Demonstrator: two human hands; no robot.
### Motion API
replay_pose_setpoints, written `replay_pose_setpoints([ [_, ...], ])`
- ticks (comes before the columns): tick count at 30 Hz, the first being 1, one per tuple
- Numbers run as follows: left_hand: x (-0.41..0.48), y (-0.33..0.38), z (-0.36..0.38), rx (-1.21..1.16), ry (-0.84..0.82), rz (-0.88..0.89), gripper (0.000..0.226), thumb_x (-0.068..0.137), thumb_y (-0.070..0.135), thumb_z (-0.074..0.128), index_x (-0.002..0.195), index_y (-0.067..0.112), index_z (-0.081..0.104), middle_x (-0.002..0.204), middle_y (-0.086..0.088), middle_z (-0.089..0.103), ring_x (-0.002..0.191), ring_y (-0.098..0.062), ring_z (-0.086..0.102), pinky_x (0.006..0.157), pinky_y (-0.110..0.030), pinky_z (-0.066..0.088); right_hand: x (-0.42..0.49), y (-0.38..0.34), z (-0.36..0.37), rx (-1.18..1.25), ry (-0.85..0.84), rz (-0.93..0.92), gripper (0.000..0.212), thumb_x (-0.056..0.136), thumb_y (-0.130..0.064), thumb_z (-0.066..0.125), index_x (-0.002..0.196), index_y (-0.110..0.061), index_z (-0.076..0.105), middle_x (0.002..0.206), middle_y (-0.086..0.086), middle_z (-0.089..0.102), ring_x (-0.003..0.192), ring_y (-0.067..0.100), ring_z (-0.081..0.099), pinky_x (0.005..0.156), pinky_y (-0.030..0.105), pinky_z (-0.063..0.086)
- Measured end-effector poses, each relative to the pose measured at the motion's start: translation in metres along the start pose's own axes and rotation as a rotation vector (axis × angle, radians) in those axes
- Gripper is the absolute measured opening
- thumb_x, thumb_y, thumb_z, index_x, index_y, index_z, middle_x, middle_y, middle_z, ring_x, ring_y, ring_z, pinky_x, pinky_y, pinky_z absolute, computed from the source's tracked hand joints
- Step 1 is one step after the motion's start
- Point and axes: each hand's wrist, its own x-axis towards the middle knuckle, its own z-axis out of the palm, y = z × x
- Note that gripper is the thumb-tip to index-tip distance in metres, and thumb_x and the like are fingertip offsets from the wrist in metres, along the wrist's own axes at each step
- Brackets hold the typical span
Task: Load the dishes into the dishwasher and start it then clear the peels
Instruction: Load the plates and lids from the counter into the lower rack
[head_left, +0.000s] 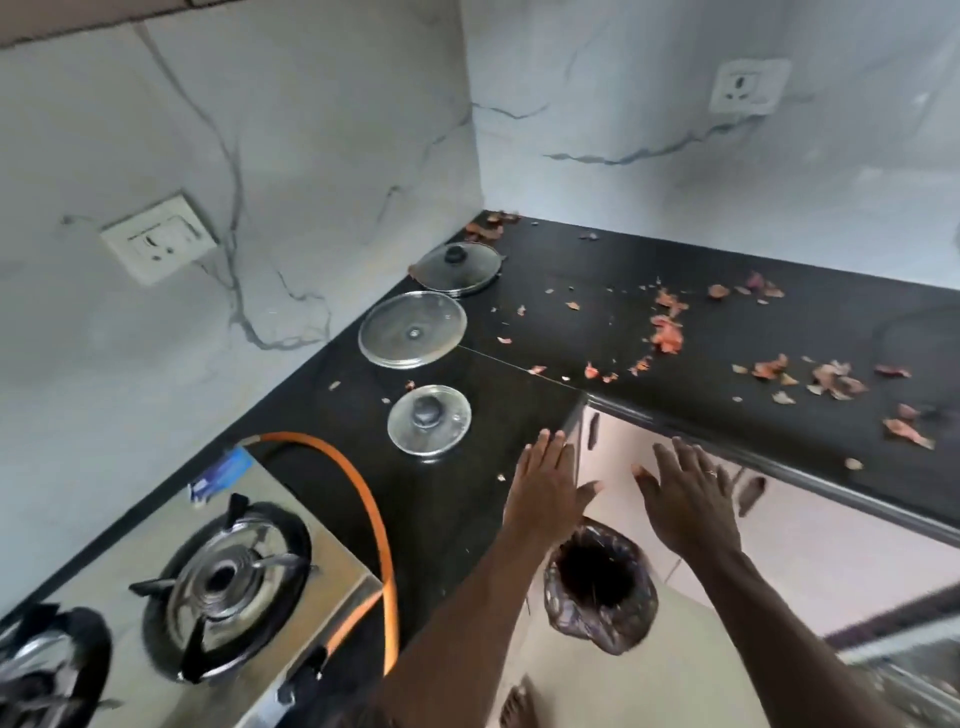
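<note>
Left hand (545, 480) and right hand (685, 499) hovered with fingers spread, holding nothing, above a bag-lined round bin (638, 616) on the floor. Reddish-brown papery peels (667, 332) lay scattered over the black stone bench (571, 270), near three round glass lids (413, 330).

Glass lids: three, namely a black-knobbed lid (460, 267), a large flat lid (413, 330) and a small lid (429, 420). Gas stove (291, 499): one, which showed two burners, the near burner (226, 577) and the edge burner (36, 670). Orange hose (363, 493): one. Wall sockets: two, the left socket (158, 239) and the right socket (748, 85). Lined bin (600, 587): one. Dark cabinet handles: two, the corner handle (592, 431) and the farther handle (750, 488). Hands: two, the left hand (545, 483) and the right hand (685, 499). Peels (667, 332): too many scattered scraps to count.
</note>
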Motion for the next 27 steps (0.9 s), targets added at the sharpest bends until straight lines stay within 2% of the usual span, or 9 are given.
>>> replay_pose_setpoints([
  [1,0.007,-0.017,-0.006,-0.011,0.006,-0.029,0.105,0.088,0.076,-0.007,0.152,0.004,0.036,0.161,-0.015,0.031,0.153,-0.031,0.018,0.124,-0.046,0.014,0.013,-0.015,0.005,-0.003,-0.005,-0.019,0.054,0.102,-0.048,0.040,0.143,-0.014,0.050,0.155,0.016,0.043,0.145,0.037,0.034,0.117,0.057,0.027],
  [4,0.021,-0.060,-0.016,-0.033,0.045,-0.126,0.089,0.095,0.069,0.014,0.153,0.005,0.036,0.163,-0.013,0.029,0.154,-0.028,0.015,0.124,-0.044,0.012,0.043,-0.054,0.017,0.005,-0.032,-0.068,0.048,0.100,-0.042,0.048,0.139,-0.014,0.053,0.151,0.015,0.047,0.142,0.036,0.038,0.115,0.053,0.031],
  [7,0.023,-0.096,-0.030,-0.069,0.054,-0.222,0.094,0.089,0.071,0.011,0.154,0.007,0.032,0.165,-0.011,0.023,0.155,-0.026,0.010,0.124,-0.044,0.013,0.066,-0.093,0.029,0.024,-0.072,-0.142,0.049,0.098,-0.042,0.055,0.137,-0.012,0.056,0.145,0.014,0.052,0.135,0.034,0.045,0.110,0.049,0.039],
  [9,0.023,-0.122,-0.038,-0.107,0.091,-0.286,0.085,0.092,0.068,0.021,0.153,0.010,0.033,0.164,-0.009,0.025,0.154,-0.027,0.013,0.123,-0.045,0.018,0.082,-0.121,0.037,0.065,-0.126,-0.183,0.052,0.097,-0.042,0.058,0.140,-0.013,0.054,0.144,0.013,0.051,0.133,0.033,0.047,0.109,0.047,0.042],
  [12,0.017,-0.158,-0.045,-0.195,0.192,-0.369,0.063,0.097,0.042,0.056,0.150,0.010,0.041,0.160,-0.008,0.035,0.152,-0.025,0.023,0.122,-0.045,0.026,0.102,-0.164,0.043,0.116,-0.203,-0.242,0.052,0.097,-0.040,0.060,0.143,-0.016,0.052,0.145,0.008,0.049,0.133,0.031,0.047,0.107,0.044,0.045],
  [15,0.008,-0.190,-0.053,-0.191,0.230,-0.476,0.062,0.090,0.016,0.064,0.147,0.006,0.045,0.156,-0.011,0.042,0.149,-0.026,0.029,0.123,-0.040,0.025,0.120,-0.205,0.049,0.167,-0.292,-0.312,0.048,0.097,-0.036,0.063,0.141,-0.018,0.052,0.141,0.006,0.050,0.129,0.029,0.049,0.103,0.042,0.047],
  [18,0.001,-0.214,-0.058,-0.217,0.189,-0.592,0.067,0.091,0.018,0.063,0.152,0.010,0.037,0.160,-0.009,0.033,0.152,-0.024,0.020,0.125,-0.039,0.018,0.131,-0.238,0.059,0.164,-0.369,-0.376,0.051,0.096,-0.034,0.064,0.142,-0.019,0.048,0.140,0.005,0.049,0.126,0.030,0.051,0.100,0.043,0.048],
  [23,0.002,-0.242,-0.059,-0.311,0.064,-0.682,0.080,0.093,0.032,0.066,0.157,0.008,0.024,0.165,-0.008,0.021,0.154,-0.023,0.015,0.125,-0.037,0.016,0.140,-0.275,0.080,0.117,-0.385,-0.462,0.053,0.094,-0.037,0.065,0.139,-0.019,0.045,0.139,0.008,0.048,0.125,0.033,0.049,0.098,0.046,0.048],
  [27,0.006,-0.257,-0.060,-0.370,-0.052,-0.690,0.079,0.089,0.039,0.069,0.154,0.012,0.032,0.161,-0.006,0.030,0.150,-0.027,0.025,0.122,-0.043,0.026,0.139,-0.290,0.097,0.009,-0.359,-0.532,0.056,0.095,-0.040,0.061,0.145,-0.025,0.042,0.147,0.011,0.045,0.134,0.038,0.042,0.106,0.050,0.042],
])
